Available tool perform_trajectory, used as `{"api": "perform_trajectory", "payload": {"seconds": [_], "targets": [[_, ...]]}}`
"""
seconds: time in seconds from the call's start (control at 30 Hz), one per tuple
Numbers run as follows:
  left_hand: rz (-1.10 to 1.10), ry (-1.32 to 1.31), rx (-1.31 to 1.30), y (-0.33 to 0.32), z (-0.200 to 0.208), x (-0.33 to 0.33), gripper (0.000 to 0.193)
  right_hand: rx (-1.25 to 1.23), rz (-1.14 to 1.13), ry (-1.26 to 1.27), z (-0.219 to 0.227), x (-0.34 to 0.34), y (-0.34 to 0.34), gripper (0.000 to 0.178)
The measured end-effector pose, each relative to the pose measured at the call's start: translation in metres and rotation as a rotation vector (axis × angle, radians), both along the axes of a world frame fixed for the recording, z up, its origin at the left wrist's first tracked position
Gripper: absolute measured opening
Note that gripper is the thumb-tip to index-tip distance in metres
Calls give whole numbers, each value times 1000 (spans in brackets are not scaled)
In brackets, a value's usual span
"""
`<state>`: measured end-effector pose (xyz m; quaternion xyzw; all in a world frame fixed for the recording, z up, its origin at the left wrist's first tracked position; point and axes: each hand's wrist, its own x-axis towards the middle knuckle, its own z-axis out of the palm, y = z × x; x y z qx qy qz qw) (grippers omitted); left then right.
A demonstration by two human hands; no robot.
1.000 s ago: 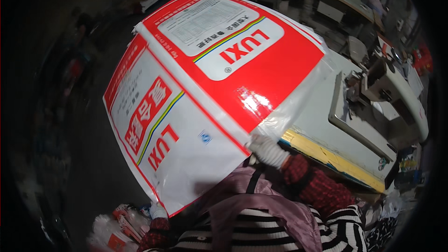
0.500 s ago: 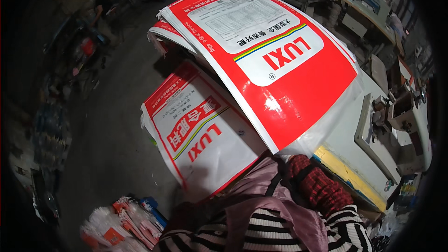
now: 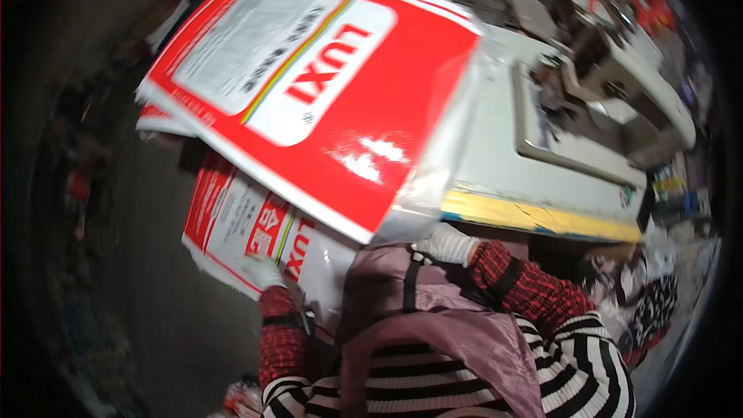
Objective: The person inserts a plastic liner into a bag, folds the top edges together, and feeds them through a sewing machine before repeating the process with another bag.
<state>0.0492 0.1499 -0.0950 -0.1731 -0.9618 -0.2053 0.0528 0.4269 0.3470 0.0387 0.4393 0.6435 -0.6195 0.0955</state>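
Plastic sacks [image 3: 364, 116] overhang the table [image 3: 491, 147]; the left hand [image 3: 263, 271] touches a lower sack [image 3: 267, 220], the right hand [image 3: 449, 245] sits near the table's edge (whether fingers grip, one cannot tell); excess overhang could cause slipping.

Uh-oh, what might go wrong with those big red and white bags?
The top sack's near corner seems to poke past the yellow table edge, so the sack might slide.

The lower sack slopes down by the left hand; if the grip is loose, which I can't tell, it could drop onto the floor.

The clear plastic near the right hand might get crumpled.
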Motion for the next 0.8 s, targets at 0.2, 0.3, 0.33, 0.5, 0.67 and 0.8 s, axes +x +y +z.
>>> {"api": "perform_trajectory", "payload": {"seconds": [0.2,0.3,0.33,0.5,0.67,0.8], "targets": [[-530,-247,994,186,254,94,36,-276,-127,370,16,38,22,21],[-1010,213,347,241,263,186,47,-298,-220,533,41,47,47,22],[-1080,388,212,262,251,208,50,-231,-232,447,51,49,59,24],[-938,29,-163,334,213,228,32,-140,-536,528,68,67,99,25],[-591,-1034,937,337,205,189,11,-164,-685,649,58,75,122,26],[-1131,541,376,301,225,173,14,1050,-369,426,83,29,113,18]]}}
